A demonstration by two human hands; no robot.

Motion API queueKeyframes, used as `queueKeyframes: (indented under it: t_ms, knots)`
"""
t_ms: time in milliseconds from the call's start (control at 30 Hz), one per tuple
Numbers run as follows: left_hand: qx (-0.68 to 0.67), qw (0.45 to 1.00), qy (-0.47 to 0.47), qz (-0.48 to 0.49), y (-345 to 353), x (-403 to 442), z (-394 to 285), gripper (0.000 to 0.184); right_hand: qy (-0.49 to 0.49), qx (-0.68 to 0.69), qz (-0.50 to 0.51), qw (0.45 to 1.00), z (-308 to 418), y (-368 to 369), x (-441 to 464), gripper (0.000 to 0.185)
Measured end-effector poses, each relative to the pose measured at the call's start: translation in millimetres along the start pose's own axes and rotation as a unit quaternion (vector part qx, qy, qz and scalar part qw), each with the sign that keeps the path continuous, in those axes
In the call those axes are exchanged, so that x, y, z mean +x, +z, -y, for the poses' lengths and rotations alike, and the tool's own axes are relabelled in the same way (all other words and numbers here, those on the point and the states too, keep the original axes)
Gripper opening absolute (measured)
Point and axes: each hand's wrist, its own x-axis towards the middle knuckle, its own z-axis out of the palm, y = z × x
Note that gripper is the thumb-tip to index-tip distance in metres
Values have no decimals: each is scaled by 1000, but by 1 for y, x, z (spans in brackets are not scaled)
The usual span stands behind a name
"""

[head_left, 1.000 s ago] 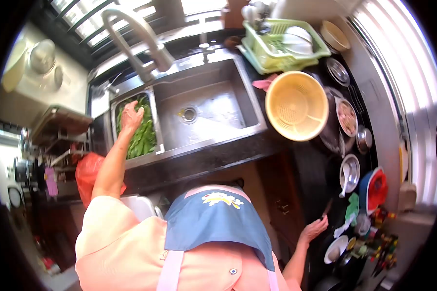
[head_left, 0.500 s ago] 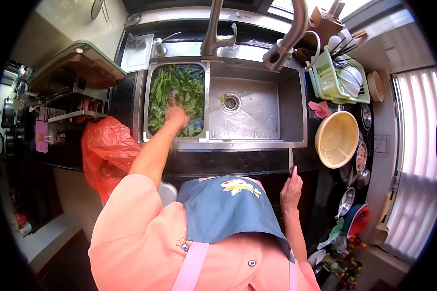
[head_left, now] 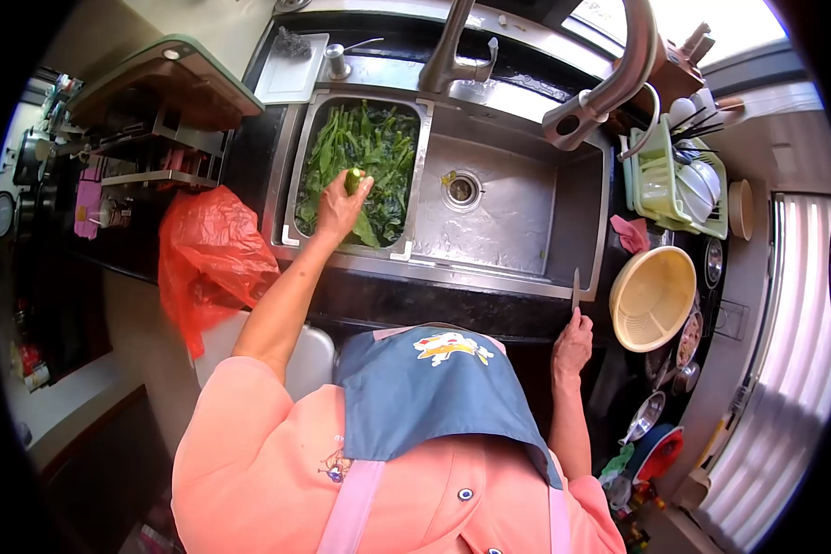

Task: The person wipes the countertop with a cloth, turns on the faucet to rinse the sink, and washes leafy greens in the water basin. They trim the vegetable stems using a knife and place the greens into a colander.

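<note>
My left hand [head_left: 342, 205] is closed around a green vegetable stalk [head_left: 353, 179], its pale cut end facing up. It is held just above the inset metal basin [head_left: 422, 175] on the left of the sink. Leafy greens [head_left: 365, 138] lie in water in that basin. A leaf below my hand hangs down toward the basin; I cannot tell whether it belongs to the held stalk. On the right, at the counter's front edge, my right hand [head_left: 572, 344] grips a knife [head_left: 576, 288] by its handle, blade pointing toward the sink.
The bare sink bowl [head_left: 499, 212] has a drain [head_left: 462, 191] with a scrap beside it. A faucet [head_left: 452, 60] and a large spout [head_left: 609, 92] overhang it. Right stand a yellow colander [head_left: 654, 300] and a dish rack [head_left: 679, 180]. A red plastic bag [head_left: 208, 254] hangs left.
My left hand has risen out of the greens, now holding a stalk. The right hand keeps the knife, its blade now showing more clearly. The whole view has shifted and tilted.
</note>
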Motion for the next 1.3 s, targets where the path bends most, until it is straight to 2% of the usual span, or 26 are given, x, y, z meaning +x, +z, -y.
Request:
queueKeyframes:
  t_ms: [100, 200, 233, 333, 367, 400, 467, 500, 533, 600, 633, 667, 700, 733, 767, 800, 867, 900, 967, 1033, 1067, 1100, 1133, 1167, 1267, 1300]
  knots:
    - [-38, 999, -5, -19, -11, 0, -31, 37, -35, -36, -56, 997, 11, -17, 5, 50]
    - [-93, 993, -5, -77, -6, 14, -15, 35, -13, -23, 44, 999, -12, 13, 3, 53]
    - [-83, 992, -37, -84, -1, 19, 6, 43, -12, -24, 34, 999, -15, 17, 1, 55]
    - [138, 976, -160, -43, 3, 22, 37, 58, -25, -1, -12, 1000, -9, 5, 9, 58]
    - [151, 972, -175, -27, 8, 24, 50, 76, -40, 23, -35, 998, 12, -25, 15, 59]
    - [183, 966, -185, 9, 8, 23, 45, 86, -56, 48, -59, 996, 32, -49, 25, 59]
    - [219, 955, -198, 13, -1, 18, -8, 93, -94, 184, -51, 977, 74, -78, 46, 56]
    - [249, 948, -196, -16, -3, 16, -30, 93, -116, 243, -35, 962, 103, -94, 59, 53]
    - [256, 954, -151, -37, 0, 20, -33, 91, -128, 329, 10, 935, 135, -108, 72, 51]
    - [266, 959, -57, -79, 3, 31, -36, 88, -164, 494, 97, 848, 199, -106, 95, 48]
    - [260, 962, 10, -83, 8, 39, -24, 82, -142, 580, 155, 787, 238, -104, 103, 50]
    - [262, 961, 26, -87, 14, 48, -17, 82, -135, 646, 197, 725, 277, -82, 115, 53]
    - [266, 959, 41, -90, 18, 56, -11, 82, -130, 667, 199, 706, 318, -63, 128, 57]
    - [269, 957, 57, -92, 22, 64, -7, 82, -111, 655, 189, 723, 354, -43, 139, 62]
    - [282, 956, 25, -79, 25, 72, -4, 88, -83, 598, 242, 759, 379, -39, 157, 68]
    - [278, 958, -17, -74, 29, 78, 0, 92, -48, 569, 224, 790, 403, -32, 167, 73]
    - [266, 956, -104, -61, 37, 86, 7, 100, 76, 517, 162, 837, 451, 32, 183, 77]
    - [274, 951, -138, -40, 40, 89, 12, 113, 99, 505, 139, 846, 463, 40, 185, 78]
    - [269, 947, -174, -15, 40, 92, 13, 119, 146, 478, 93, 861, 481, 48, 192, 78]
    - [283, 941, -180, -27, 53, 96, 39, 130, 116, 479, 98, 864, 485, 56, 202, 76]
    - [274, 942, -193, 5, 48, 103, 37, 130, 101, 479, 102, 866, 483, 64, 207, 75]
    - [263, 942, -205, 36, 42, 111, 37, 131, 88, 501, 239, 827, 480, 83, 219, 73]
    - [251, 941, -217, 67, 41, 116, 40, 131, 61, 432, 255, 863, 484, 89, 225, 72]
    - [305, 931, -200, -28, 59, 109, 54, 126, 33, 362, 268, 892, 489, 93, 229, 71]
    - [298, 944, -140, -17, 46, 115, 62, 123, -124, 152, 229, 953, 490, 114, 228, 78]
    - [243, 962, -115, -49, 39, 112, 63, 108, -58, 252, 204, 944, 488, 124, 232, 79]
